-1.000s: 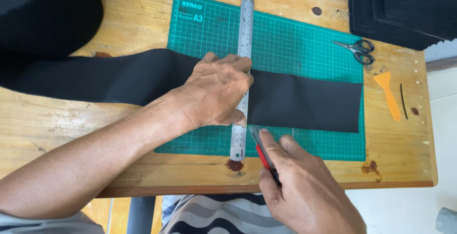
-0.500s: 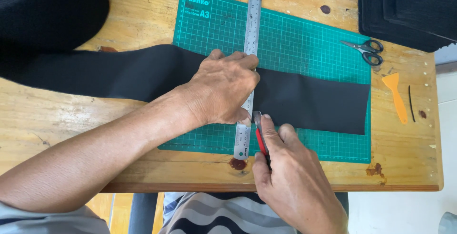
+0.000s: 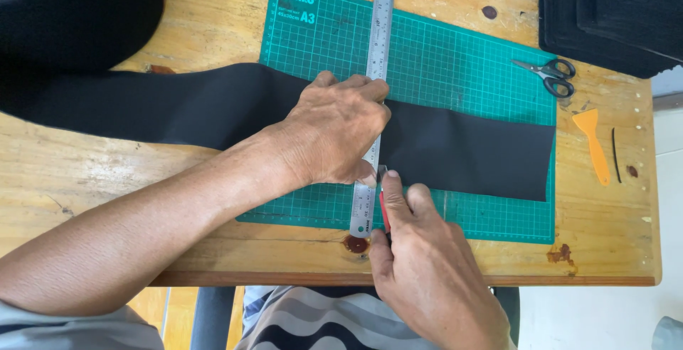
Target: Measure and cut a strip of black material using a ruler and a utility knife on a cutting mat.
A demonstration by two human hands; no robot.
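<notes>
head | left hand (image 3: 334, 133) flat, fingers pressed on ruler (image 3: 375, 80), which runs near-to-far across black strip (image 3: 462, 151) on green mat (image 3: 455, 51) | right hand (image 3: 420, 250) closed on red knife (image 3: 384, 204), at ruler's right edge, strip's near edge

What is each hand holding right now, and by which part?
Right hand holds a red cutter by its handle; left hand presses flat on the steel ruler.
</notes>
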